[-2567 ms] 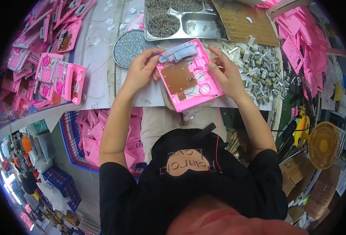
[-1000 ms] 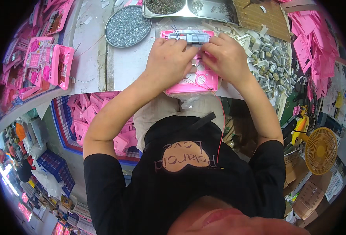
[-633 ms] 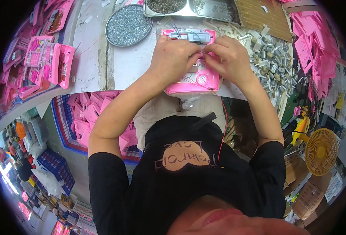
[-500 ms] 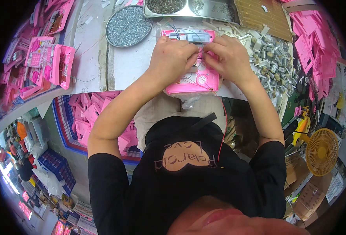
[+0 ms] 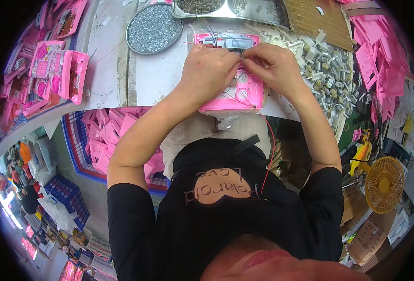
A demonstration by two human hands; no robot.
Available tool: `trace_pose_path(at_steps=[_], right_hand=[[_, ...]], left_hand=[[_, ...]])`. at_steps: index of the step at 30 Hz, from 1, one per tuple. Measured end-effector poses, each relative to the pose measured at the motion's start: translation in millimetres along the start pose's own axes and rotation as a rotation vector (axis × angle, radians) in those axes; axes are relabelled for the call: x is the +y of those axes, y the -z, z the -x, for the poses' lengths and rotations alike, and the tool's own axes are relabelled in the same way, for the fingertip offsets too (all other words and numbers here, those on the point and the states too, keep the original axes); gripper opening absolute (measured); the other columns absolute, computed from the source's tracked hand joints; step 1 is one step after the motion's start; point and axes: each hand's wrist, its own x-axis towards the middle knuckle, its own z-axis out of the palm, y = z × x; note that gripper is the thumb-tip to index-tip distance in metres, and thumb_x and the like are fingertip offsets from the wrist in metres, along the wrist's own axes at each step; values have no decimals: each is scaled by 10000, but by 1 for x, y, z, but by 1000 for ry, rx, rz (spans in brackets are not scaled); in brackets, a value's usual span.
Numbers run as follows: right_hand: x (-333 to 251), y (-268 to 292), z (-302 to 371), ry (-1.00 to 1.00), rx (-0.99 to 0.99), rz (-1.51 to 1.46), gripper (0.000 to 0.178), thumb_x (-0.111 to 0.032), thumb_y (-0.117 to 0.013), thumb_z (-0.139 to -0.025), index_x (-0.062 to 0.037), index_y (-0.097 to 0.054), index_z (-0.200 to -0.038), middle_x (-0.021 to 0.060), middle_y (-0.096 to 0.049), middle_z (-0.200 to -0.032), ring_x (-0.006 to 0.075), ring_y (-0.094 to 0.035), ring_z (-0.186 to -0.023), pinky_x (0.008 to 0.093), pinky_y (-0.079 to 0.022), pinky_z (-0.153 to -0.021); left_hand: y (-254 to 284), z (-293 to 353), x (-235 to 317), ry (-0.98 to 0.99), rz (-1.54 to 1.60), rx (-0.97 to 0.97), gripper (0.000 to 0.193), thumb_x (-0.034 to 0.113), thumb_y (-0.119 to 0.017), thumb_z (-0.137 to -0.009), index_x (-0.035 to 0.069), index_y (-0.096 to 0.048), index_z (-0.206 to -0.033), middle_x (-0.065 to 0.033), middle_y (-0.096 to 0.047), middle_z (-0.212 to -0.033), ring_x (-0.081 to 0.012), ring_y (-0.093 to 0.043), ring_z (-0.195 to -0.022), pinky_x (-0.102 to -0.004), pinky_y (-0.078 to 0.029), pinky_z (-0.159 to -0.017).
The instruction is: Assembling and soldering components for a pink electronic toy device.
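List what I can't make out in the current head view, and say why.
In the head view:
What the left hand and right hand pinch, if anything: hidden by the hands themselves.
Left-middle part of the pink housing: covered by the left hand.
Far end of the metal tray: cut off by the top edge.
Exact shapes of the silvery pieces: too small to tell.

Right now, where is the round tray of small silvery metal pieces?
In the head view, the round tray sits on the worktable, upper left of centre, beyond and left of the left hand, beside the divided steel tray.
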Motion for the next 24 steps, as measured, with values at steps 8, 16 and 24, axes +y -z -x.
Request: trace_pose_path(at_steps=[8, 16, 24], right_hand=[[-3, -2, 0, 44, 34, 38, 141, -191, -763, -826, -115, -752, -944, 72, -697, -796, 277, -686, -730, 370, -548, -643], [-8, -1, -15, 274, -27, 380, 83, -199, -717, -803, -117, -706, -810, 58, -672, -738, 296, -679, -665, 420, -542, -576], [-44, 10, -35, 215, -353, 669, 74, -169, -715, -769, -125, -760, -809, 88, -726, -786, 290, -729, -739, 418, -568, -615]], left_hand=[[2, 1, 2, -1, -13, -8, 98, 156, -724, -865, 95, -719, -942, -53, -711, -834, -247, -686, -791, -408, -467, -751], [6, 24, 9, -22, -74, 20, 217, 165, -729, -835, 92, -737, -1040, -64, -690, -794, -249, -672, -747, -423, -466, -761], [12, 30, 14, -18, -39, 29, 107, 185, -718, -810, 105, -688, -874, -43, -638, -726, -248, -660, -684, -414, -460, -742]])
